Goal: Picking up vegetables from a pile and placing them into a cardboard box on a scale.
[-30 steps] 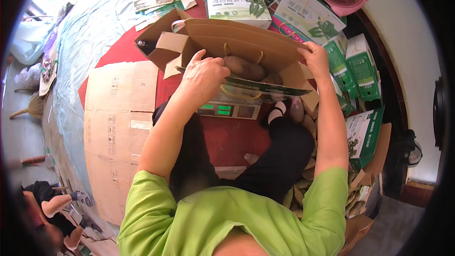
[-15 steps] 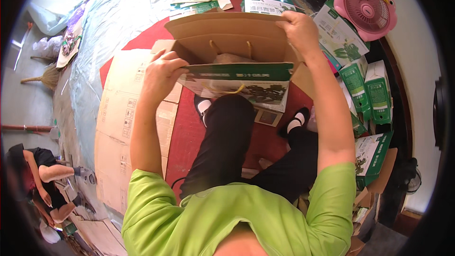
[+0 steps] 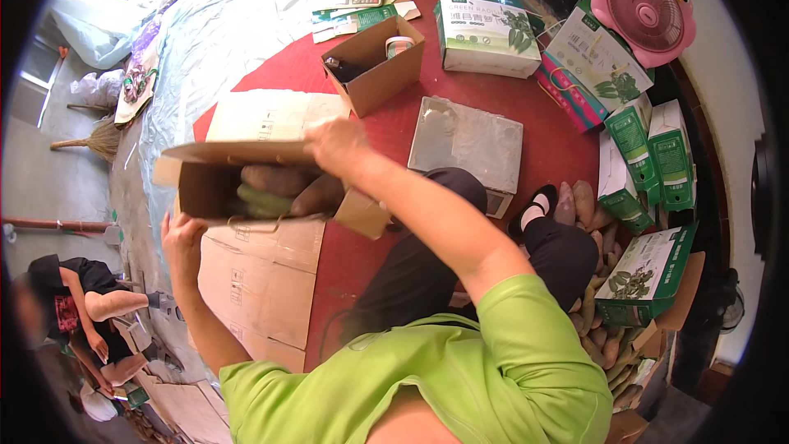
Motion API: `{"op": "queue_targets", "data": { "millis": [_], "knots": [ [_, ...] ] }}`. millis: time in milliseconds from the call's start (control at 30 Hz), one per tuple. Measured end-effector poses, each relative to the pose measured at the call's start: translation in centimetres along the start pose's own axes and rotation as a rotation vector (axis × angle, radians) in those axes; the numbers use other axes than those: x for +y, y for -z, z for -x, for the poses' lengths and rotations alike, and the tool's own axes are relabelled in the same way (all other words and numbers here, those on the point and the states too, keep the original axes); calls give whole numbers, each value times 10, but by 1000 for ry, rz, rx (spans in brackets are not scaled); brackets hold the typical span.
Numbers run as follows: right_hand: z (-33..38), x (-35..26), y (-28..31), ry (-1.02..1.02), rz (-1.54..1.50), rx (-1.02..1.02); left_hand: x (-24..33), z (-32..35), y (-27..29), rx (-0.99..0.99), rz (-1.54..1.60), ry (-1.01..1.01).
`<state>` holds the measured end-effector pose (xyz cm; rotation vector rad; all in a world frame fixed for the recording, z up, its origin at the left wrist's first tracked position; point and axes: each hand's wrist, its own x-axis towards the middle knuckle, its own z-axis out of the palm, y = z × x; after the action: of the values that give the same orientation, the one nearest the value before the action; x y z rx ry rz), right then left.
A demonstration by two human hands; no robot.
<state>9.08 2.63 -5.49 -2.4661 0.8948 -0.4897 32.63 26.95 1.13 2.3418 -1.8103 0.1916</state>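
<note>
Box (image 3: 204, 189): open-topped, left of the scale (image 3: 466, 144), over flat cardboard (image 3: 263, 259); I can't tell whether it rests there.
Vegetables (image 3: 275, 180): I see brown ones and a green one inside the box.
Left hand (image 3: 182, 240): fingers clamped on the box's near left corner.
Right hand (image 3: 339, 146): blurred, fingers clamped on its far edge, scale side.
Fan (image 3: 645, 12): beyond the scale, rightward.

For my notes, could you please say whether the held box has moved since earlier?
Yes, the box moved left, from over the scale to over the flat cardboard.
</note>
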Motion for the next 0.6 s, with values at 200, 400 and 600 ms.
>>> {"op": "queue_targets", "data": {
  "millis": [200, 400, 600],
  "knots": [
    [48, -27, -88, -1, -211, -235, -56, 69, -31, -186, -134, 170],
    [42, 13, -24, 29, -233, -153, -115, 152, -67, -236, -192, 484],
    [80, 93, 91, -232, -432, -33, -76, 127, -56, -58, -219, 488]
  ]
}}
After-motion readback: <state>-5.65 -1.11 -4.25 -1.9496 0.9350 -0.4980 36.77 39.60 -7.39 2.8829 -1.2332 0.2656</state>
